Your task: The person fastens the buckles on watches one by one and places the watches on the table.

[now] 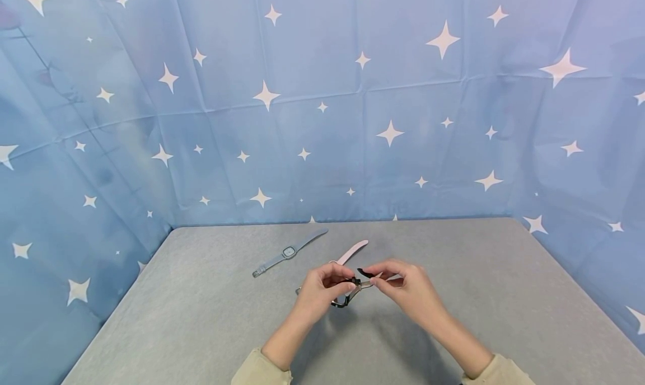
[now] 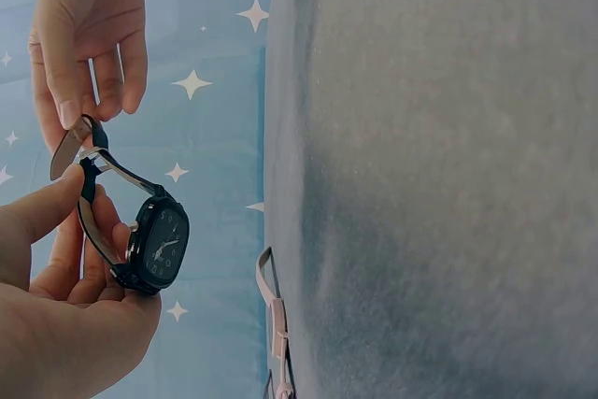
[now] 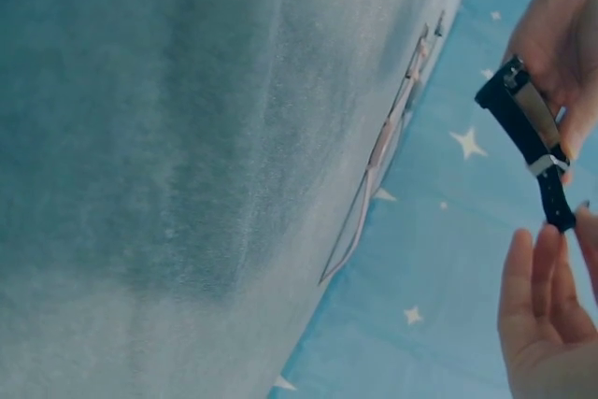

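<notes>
A black wristwatch (image 2: 161,246) with a square dial is held up above the table between both hands. My left hand (image 1: 318,289) grips its band near the buckle (image 2: 92,154), thumb on one side and fingers curled behind. The band forms a loop, its strap passing through the buckle. With thumb and fingertips my right hand (image 1: 412,290) pinches the strap's free end (image 3: 555,203), whose inner side looks brown in the left wrist view. Behind the hands lies a pink-strapped watch (image 1: 351,252), its dial mostly hidden by my left hand in the head view.
A light blue watch (image 1: 289,253) lies stretched out on the grey table (image 1: 181,306), farther back and to the left. A blue cloth with white stars (image 1: 322,167) hangs behind the table and at its sides.
</notes>
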Demonstrator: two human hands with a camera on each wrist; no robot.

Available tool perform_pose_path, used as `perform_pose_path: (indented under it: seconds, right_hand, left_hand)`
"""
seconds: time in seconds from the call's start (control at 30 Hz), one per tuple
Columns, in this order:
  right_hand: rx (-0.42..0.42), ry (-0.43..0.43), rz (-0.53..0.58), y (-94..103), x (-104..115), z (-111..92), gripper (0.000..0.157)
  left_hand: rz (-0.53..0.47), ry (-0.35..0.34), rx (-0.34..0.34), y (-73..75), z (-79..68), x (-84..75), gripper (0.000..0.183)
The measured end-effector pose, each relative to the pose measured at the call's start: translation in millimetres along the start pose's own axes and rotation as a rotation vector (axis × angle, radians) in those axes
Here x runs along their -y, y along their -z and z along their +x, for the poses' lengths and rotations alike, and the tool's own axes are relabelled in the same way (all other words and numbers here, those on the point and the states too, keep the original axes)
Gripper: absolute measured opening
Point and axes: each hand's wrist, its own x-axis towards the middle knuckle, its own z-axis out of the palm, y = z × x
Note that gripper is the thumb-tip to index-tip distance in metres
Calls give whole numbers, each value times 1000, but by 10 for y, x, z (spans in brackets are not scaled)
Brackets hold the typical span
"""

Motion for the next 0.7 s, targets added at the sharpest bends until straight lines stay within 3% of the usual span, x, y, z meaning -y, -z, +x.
perform_pose_path:
  seconds: [0.7]
  right_hand:
    - [8,2,-10,-12,-16,-7,20]
  left_hand:
    - [-12,-11,-1,11,2,12,14]
